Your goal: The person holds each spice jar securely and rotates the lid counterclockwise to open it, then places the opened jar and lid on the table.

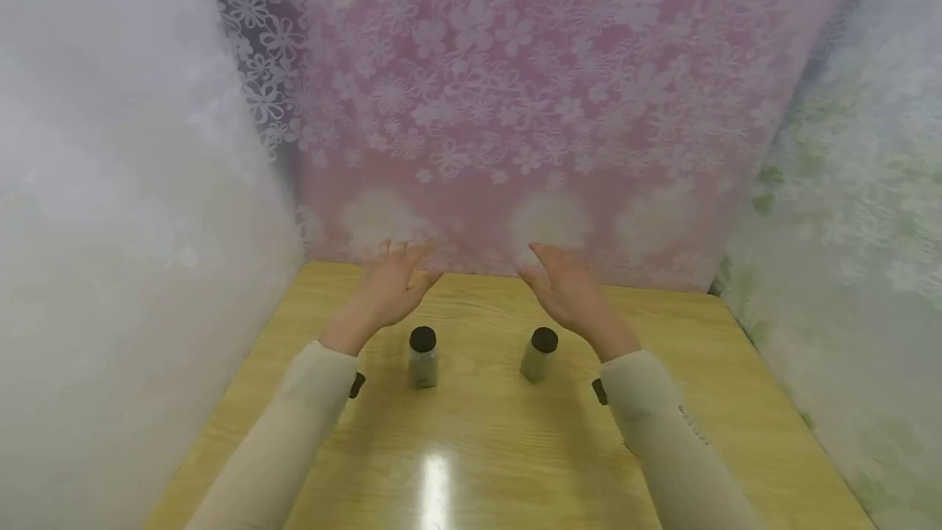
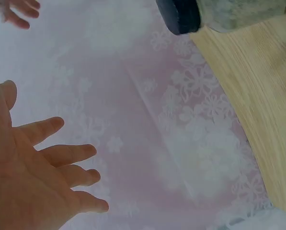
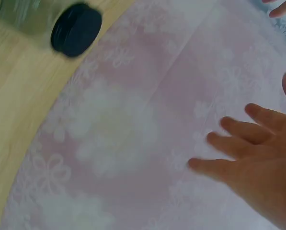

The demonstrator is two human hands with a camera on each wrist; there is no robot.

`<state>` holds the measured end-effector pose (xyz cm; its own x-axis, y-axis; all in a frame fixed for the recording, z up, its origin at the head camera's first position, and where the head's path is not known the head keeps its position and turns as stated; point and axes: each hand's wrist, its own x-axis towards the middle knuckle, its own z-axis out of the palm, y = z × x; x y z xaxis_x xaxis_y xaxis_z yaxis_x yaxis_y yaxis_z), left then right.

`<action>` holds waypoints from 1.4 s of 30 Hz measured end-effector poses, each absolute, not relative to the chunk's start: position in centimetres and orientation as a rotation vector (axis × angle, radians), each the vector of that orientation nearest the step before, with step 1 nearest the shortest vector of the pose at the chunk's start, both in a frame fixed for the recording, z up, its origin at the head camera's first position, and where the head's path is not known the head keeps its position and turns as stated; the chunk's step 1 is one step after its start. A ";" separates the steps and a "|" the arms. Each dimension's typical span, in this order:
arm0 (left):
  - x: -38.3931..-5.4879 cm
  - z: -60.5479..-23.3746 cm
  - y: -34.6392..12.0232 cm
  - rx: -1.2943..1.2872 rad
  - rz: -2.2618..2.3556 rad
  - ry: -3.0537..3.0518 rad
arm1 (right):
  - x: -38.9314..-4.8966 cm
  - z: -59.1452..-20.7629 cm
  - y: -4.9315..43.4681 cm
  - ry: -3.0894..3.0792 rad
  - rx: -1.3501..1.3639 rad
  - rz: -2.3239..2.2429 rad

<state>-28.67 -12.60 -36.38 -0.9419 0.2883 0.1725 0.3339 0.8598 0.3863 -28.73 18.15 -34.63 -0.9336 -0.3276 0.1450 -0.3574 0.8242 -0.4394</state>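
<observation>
Two small clear jars with black lids stand upright on the wooden table. The left jar [image 1: 423, 360] is near my left hand [image 1: 390, 285], which hovers past it with fingers spread and holds nothing. In the left wrist view, that palm and its straight fingers [image 2: 68, 151] show plainly. The right jar [image 1: 540, 357] is beside my right hand [image 1: 570, 289], also raised, fingers extended and touching nothing. A jar's black lid [image 3: 76, 29] shows at the top left of the right wrist view. Pale contents are visible through the left jar's wall [image 2: 243, 12].
A pink flowered curtain [image 1: 508, 105] hangs behind the table's far edge. White cloth walls [image 1: 132, 186] close off the left side, and a leaf-patterned one [image 1: 846, 252] the right. Bare wood [image 1: 478, 464] lies between the forearms, with a bright light reflection on it.
</observation>
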 end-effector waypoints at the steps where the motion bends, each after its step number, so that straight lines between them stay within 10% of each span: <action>1: -28.1 -36.5 -13.4 -0.476 -0.667 -2.901 | -28.7 -34.9 17.4 -2.883 0.578 0.785; 27: -13.8 -48.8 -25.7 0.303 -1.137 -2.272 | -22.6 -43.3 -2.0 -2.306 1.144 1.238; 42: -11.5 -53.6 -24.7 0.053 -1.548 -2.382 | -20.3 -48.2 -7.1 -2.515 1.287 1.257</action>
